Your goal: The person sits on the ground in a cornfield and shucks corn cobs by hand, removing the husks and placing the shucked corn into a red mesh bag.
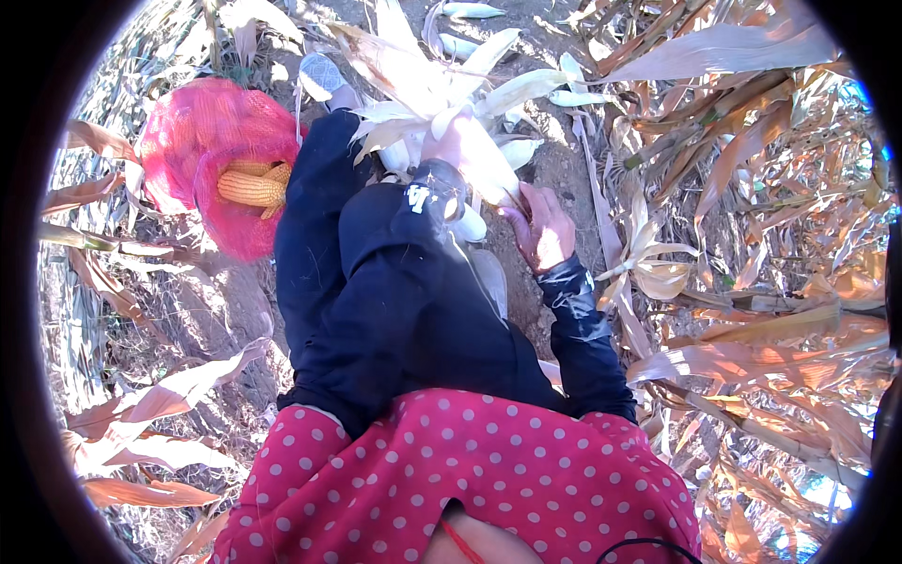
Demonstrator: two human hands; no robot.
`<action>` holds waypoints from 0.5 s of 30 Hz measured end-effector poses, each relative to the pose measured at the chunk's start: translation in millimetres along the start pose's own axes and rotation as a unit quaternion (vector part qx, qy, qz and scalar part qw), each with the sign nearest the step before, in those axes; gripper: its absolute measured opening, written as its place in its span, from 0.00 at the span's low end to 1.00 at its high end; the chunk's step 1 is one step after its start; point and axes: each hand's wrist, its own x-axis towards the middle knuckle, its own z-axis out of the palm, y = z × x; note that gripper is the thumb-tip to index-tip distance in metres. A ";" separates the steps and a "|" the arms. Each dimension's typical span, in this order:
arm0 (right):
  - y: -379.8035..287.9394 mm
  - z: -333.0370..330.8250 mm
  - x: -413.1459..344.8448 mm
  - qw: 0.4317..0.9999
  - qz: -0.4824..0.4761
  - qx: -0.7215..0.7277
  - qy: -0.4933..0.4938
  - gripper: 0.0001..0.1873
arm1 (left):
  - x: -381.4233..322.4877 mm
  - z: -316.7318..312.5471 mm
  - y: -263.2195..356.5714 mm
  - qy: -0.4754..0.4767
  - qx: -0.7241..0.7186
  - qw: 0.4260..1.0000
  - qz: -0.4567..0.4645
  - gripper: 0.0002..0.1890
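Observation:
Between my two hands is an ear of corn in its pale dry husk (pixel 487 169), slanting across in front of my knees. My left hand (pixel 448 141), washed out by bright sun, is around its upper end. At the lower end, the thumb and fingers of my right hand (pixel 544 229) pinch the husk. Loose husk leaves (pixel 402 81) fan out beyond my left hand. Left of my legs sits a pink mesh bag (pixel 211 134), full of corn, with bare yellow ears (pixel 252 185) showing at its mouth.
Several ears in husk (pixel 521 151) lie on the soil past my hands. A stripped husk (pixel 652 264) lies right of my right hand. Dry corn stalks and leaves (pixel 747 134) crowd the right side; more dry leaves (pixel 169 395) stick out at left. One shoe (pixel 320 76) rests beside the bag.

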 end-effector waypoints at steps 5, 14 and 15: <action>1.1 0.9 -0.3 0.999 -0.018 0.038 0.012 0.12 | -6.3 2.3 3.4 0.020 0.014 1.000 -0.002 0.20; -10.2 -44.8 5.1 0.862 0.158 0.468 -0.110 0.05 | -24.8 -5.4 18.3 -0.113 -0.096 0.987 -0.062 0.26; -18.6 -55.2 11.3 0.854 0.150 0.491 -0.088 0.05 | -25.2 -9.2 20.5 -0.167 -0.131 0.973 -0.093 0.25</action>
